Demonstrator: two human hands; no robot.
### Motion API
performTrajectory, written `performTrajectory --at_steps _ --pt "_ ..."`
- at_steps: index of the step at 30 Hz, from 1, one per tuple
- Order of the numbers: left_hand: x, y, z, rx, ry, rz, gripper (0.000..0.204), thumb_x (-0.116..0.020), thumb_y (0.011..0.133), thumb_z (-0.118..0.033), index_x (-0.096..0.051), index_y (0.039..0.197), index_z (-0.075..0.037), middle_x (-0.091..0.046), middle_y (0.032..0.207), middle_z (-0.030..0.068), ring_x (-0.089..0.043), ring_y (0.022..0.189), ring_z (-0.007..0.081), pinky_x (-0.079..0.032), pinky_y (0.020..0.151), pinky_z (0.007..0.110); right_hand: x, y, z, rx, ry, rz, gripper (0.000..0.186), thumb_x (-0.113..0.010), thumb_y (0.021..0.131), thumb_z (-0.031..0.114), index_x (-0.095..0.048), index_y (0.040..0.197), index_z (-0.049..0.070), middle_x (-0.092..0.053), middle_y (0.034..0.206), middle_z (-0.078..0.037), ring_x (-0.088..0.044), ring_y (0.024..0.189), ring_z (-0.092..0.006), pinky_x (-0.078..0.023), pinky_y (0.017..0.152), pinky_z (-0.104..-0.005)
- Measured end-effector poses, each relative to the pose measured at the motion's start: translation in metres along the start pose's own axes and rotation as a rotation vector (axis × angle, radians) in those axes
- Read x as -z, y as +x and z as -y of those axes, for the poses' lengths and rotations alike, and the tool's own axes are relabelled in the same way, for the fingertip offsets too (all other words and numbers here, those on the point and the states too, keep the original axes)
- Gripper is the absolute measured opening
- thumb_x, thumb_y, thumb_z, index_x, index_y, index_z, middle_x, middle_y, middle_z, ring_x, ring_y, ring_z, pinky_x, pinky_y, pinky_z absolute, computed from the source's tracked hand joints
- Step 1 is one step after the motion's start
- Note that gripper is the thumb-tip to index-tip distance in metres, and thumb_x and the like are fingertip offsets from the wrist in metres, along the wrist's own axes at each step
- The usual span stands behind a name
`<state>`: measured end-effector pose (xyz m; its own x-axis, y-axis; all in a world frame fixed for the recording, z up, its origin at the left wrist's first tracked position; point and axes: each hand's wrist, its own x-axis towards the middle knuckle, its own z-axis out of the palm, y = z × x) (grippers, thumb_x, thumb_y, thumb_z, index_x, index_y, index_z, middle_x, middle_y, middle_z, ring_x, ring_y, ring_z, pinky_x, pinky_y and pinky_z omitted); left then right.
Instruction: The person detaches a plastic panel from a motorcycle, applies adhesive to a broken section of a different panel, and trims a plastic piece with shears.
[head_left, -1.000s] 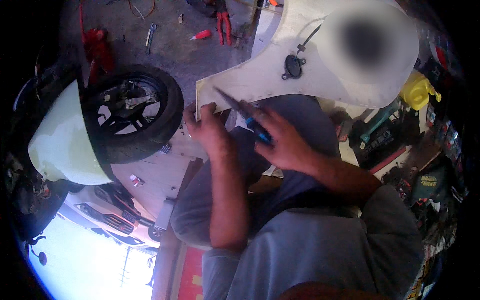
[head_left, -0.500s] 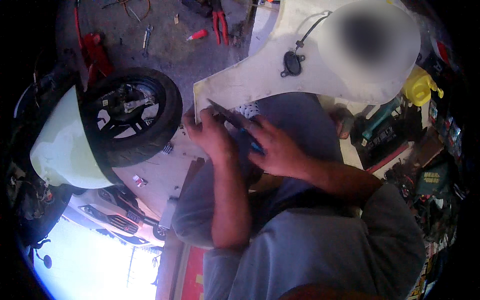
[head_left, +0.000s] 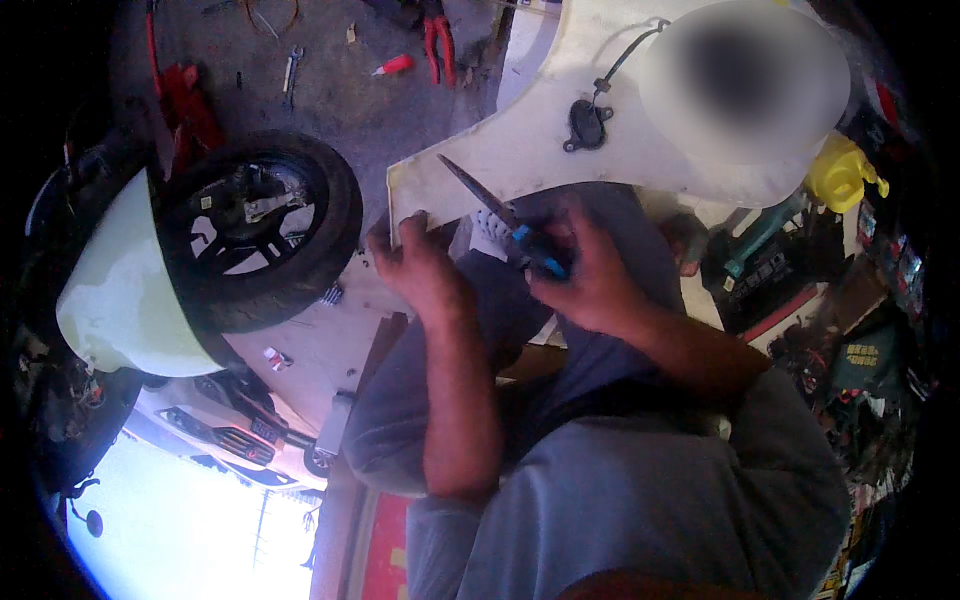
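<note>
My left hand [head_left: 428, 268] is closed on the pointed near corner of a large off-white panel [head_left: 520, 160], with its thumb and fingers around the edge. In my right hand [head_left: 600, 270] is a file [head_left: 478, 188] with a long, dark, tapered blade and a black-and-blue handle. Its blade points up and to the left, lying across the view of the panel's lower edge; I cannot tell whether it touches. A black oval part [head_left: 587, 125] on a short cable lies on the panel. My bent legs are beneath both hands.
To the left lie a black wheel with its tyre [head_left: 335, 265] and a pale curved panel [head_left: 125, 290]. Red-handled pliers [head_left: 440, 45], a wrench [head_left: 292, 75] and a red tube [head_left: 397, 65] are on the floor ahead. A yellow container [head_left: 840, 172] and a tool box [head_left: 765, 270] stand right.
My right hand has moved right and turned the file, so its blade now points more upward and away from my left hand. The left hand keeps its hold on the panel's corner.
</note>
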<state>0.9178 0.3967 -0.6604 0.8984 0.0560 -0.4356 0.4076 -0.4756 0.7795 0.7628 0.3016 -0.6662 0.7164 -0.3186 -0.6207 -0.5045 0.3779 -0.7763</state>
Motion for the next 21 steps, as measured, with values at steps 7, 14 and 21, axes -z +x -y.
performTrajectory --at_steps 7,14,21 --pt "0.009 0.012 -0.006 0.178 -0.057 0.048 0.037 -0.062 0.080 -0.009 -0.051 0.112 0.006 -0.059 0.106 0.0151 -0.060 0.093 0.0224 -0.054 0.082 0.036 -0.002 -0.041 -0.007 -0.609 0.741 0.310 0.058 -0.069 0.074 0.001 -0.053 0.130 0.004 -0.064 0.105 -0.008 -0.064 0.093 -0.0203 -0.054 0.078 -0.0357" --pt "0.016 0.024 -0.001 0.102 0.144 0.086 0.031 -0.062 0.076 -0.006 -0.055 0.103 0.009 -0.061 0.098 0.0153 -0.056 0.091 0.0221 -0.043 0.087 0.032 -0.002 -0.028 0.018 -0.877 0.279 0.494 0.059 -0.067 0.078 0.006 -0.050 0.135 0.005 -0.064 0.109 -0.013 -0.063 0.098 -0.0245 -0.052 0.084 -0.0375" --pt "0.013 0.025 -0.013 0.179 0.166 0.119 0.033 -0.061 0.077 -0.004 -0.055 0.107 0.009 -0.061 0.103 0.0157 -0.057 0.095 0.0224 -0.043 0.090 0.033 0.004 -0.077 0.008 -0.065 -0.148 0.364 0.059 -0.072 0.080 0.015 -0.051 0.134 0.002 -0.037 0.141 -0.030 -0.036 0.134 -0.0441 -0.031 0.112 -0.0473"
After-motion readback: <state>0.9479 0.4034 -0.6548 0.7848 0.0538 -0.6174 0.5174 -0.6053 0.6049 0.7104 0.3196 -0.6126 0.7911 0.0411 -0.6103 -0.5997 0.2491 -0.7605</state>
